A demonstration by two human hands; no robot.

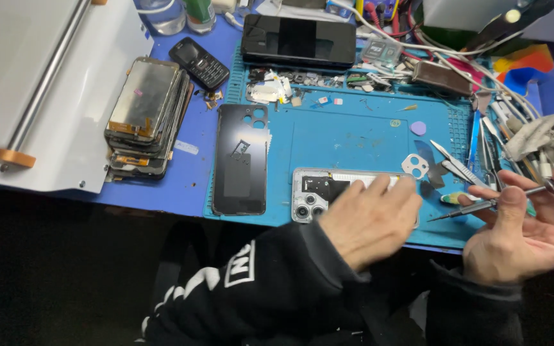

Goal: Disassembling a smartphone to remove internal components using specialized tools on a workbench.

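An opened smartphone with its back off lies on the blue work mat, camera lenses at its near left corner. My left hand rests flat over its right half, fingers together, holding nothing. My right hand is at the mat's right edge, palm up, pinching a thin screwdriver whose tip points left toward the phone. The removed black back cover lies to the left of the phone. A small camera-frame part sits just beyond my left fingers.
A stack of phone screens and a small keypad phone lie on the left, beside a white machine. A black phone lies at the back. Tweezers, tools, cables and a grey cloth crowd the right.
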